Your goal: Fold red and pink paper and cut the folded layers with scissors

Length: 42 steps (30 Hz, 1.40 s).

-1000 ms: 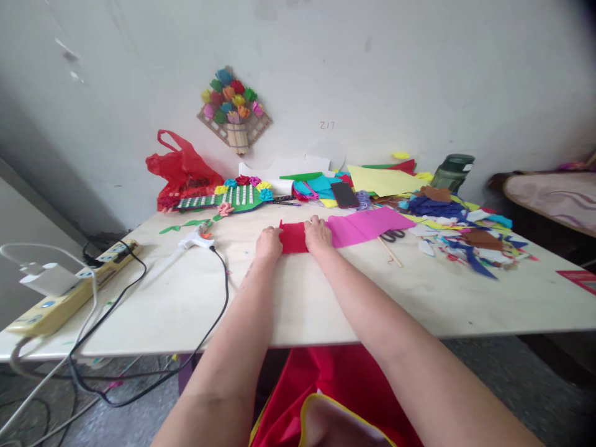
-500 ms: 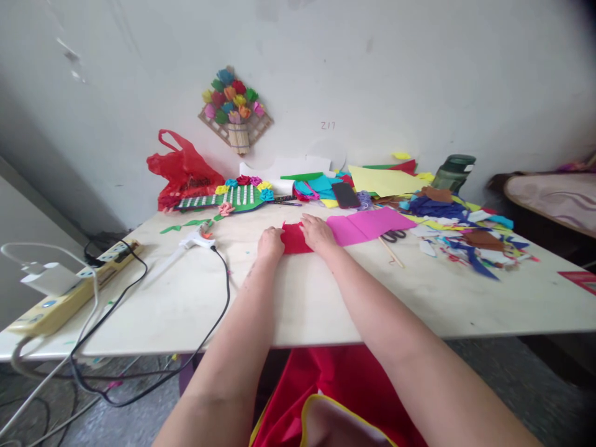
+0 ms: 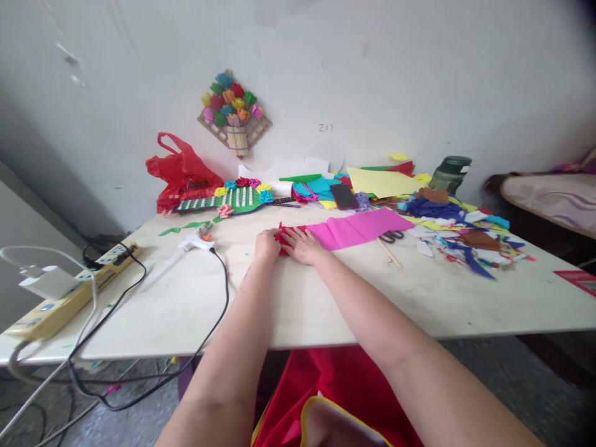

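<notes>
A sheet of red paper (image 3: 282,236) lies on the table, mostly covered by my hands. At its left end my left hand (image 3: 267,244) has its fingers closed over the edge. My right hand (image 3: 305,247) lies flat on the red paper with fingers spread, its tips close to the left hand. A long pink paper strip (image 3: 358,230) extends to the right from beside my right hand. Black-handled scissors (image 3: 391,236) are partly under the strip, and a thin wooden stick (image 3: 389,253) lies by them.
To the left are a white glue gun (image 3: 198,241) with its cord and a yellow power strip (image 3: 69,298). Behind stand a red plastic bag (image 3: 184,167) and a green panel with paper flowers (image 3: 242,197). A phone (image 3: 343,196), paper scraps (image 3: 465,242) and a bottle (image 3: 449,174) occupy the right.
My right hand has slid left across the red paper towards my left hand, covering more of it. The pink strip now reaches further left.
</notes>
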Motion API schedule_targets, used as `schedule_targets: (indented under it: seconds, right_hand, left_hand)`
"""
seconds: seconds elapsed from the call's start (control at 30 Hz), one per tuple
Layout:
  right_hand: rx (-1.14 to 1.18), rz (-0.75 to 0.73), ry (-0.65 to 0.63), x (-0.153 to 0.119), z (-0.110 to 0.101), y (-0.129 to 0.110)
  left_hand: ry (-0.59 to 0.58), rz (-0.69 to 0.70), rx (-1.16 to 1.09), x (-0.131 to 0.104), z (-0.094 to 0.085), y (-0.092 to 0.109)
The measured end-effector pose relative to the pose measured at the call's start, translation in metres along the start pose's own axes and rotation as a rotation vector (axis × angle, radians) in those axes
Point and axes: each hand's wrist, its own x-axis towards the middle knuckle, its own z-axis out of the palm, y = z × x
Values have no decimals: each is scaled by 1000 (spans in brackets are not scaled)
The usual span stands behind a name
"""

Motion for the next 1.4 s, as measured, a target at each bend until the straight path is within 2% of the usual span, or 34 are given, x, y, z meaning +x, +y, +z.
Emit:
schedule_targets:
  seconds: [0.1, 0.37, 0.5, 0.6, 0.7, 0.83, 0.97, 1.17, 1.4]
  right_hand:
    - [5, 22, -20, 1, -1, 1]
    - [30, 37, -65, 3, -1, 1]
    - [26, 38, -77, 4, 0, 2]
    - [14, 37, -70, 3, -1, 2]
    - [0, 26, -61, 1, -2, 0]
    - [-9, 14, -47, 0, -2, 1]
    - [-8, 4, -33, 3, 1, 4]
    - [3, 8, -24, 4, 3, 4]
    - [7, 34, -48, 1, -1, 1]
  left_hand:
    - [3, -31, -126, 3, 0, -5]
    - [-15, -220, -408, 9, -5, -17]
    - [-63, -268, -498, 12, -6, -19]
    - [-88, -306, -435, 15, -5, -18]
    - [-58, -324, -285, 19, -4, -14]
    - [-60, -292, -68, 19, -4, -2]
    - [-55, -316, 54, 15, -7, 9]
    - [-53, -334, 10, 15, -6, 9]
    - [-80, -362, -45, 29, -7, 3]
